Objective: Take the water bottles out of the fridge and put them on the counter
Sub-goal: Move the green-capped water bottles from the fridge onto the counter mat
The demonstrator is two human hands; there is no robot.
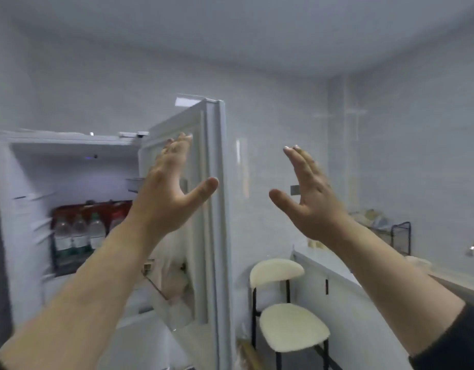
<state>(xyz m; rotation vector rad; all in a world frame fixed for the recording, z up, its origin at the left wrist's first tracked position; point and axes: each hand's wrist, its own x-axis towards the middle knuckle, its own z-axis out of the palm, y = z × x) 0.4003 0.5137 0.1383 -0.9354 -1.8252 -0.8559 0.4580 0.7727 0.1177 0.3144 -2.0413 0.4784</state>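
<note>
Both hands are being held up empty in front of the fridge (70, 182): the left hand (169, 193) is being raised before its open door (212, 209), the right hand (310, 198) to the right of that door, fingers (297, 161) being kept straight and close together on each, thumbs spread wide, nothing being gripped. The tabletop (337, 271), right of the fridge beyond a cream chair (289, 324), is being shown with no bottle visible on it. Deeper inside the fridge, the water bottles (78, 233) are being kept upright in a row on a shelf. No bottle appears moved yet; the whole transfer is judged to be remaining.
</note>
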